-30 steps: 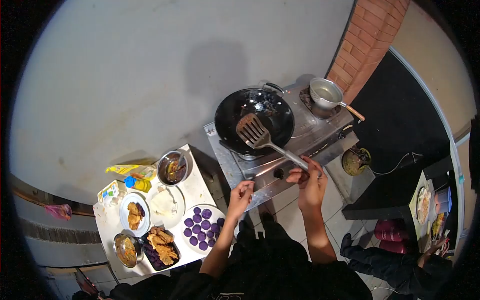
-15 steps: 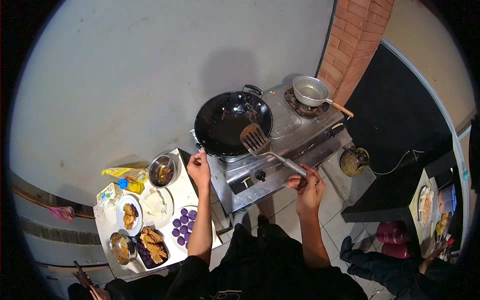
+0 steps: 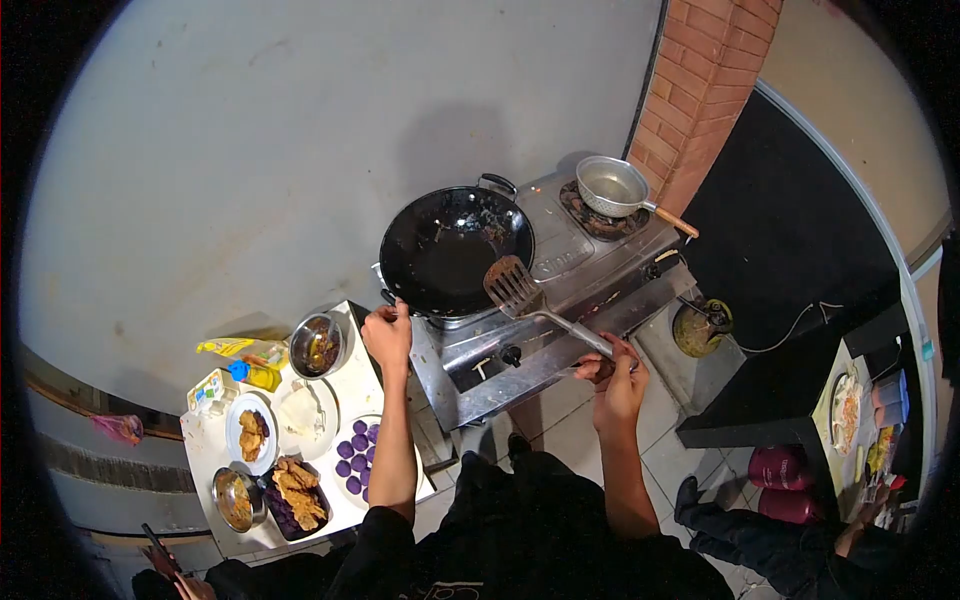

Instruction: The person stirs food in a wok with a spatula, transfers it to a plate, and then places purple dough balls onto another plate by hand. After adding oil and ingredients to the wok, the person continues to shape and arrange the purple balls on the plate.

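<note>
A black wok (image 3: 455, 255) sits on the left burner of the metal gas stove (image 3: 590, 290), with dark residue on its inside. My left hand (image 3: 388, 335) is closed round the wok's near-left handle. In my right hand (image 3: 615, 385) is the grey handle of a slotted spatula (image 3: 515, 287), whose browned blade hangs over the wok's right rim and the stove. A small saucepan (image 3: 612, 187) with a wooden handle stands on the right burner.
On the white table (image 3: 345, 515) at left are a metal bowl (image 3: 318, 346), purple balls (image 3: 355, 453), a tray of fried pieces (image 3: 296, 495) and a yellow bottle (image 3: 262, 376). A green gas cylinder (image 3: 702, 328) stands at right. Other people are at both lower edges.
My left hand has closed more fully on the wok handle. The spatula remains in my right hand, its blade shifted slightly lower. The whole view has shifted a little left.
</note>
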Demonstrator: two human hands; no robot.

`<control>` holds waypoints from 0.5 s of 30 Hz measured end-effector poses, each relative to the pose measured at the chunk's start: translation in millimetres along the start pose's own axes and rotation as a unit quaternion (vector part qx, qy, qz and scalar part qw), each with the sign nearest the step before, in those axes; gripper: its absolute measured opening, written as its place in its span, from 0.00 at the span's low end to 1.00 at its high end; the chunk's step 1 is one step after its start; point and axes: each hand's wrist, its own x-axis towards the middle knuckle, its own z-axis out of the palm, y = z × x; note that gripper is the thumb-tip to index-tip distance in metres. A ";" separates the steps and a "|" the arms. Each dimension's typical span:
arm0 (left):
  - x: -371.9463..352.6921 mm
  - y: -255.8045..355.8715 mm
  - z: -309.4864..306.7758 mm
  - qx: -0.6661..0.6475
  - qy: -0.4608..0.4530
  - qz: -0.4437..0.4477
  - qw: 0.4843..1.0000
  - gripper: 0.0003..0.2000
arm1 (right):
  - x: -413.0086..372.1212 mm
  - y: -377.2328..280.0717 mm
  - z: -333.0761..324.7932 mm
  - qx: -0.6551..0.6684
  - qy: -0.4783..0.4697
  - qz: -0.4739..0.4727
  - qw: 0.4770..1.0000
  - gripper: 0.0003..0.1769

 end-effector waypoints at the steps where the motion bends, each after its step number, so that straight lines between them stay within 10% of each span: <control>1: 2.3 1.0 -1.7 0.007 -0.012 -0.001 1.000 0.18 | 0.5 -0.1 -0.3 -0.002 0.002 -0.002 1.000 0.21; 15: 15.9 15.4 -25.9 0.022 0.002 0.002 1.000 0.17 | 9.7 -6.0 1.2 -0.010 0.035 -0.022 0.999 0.20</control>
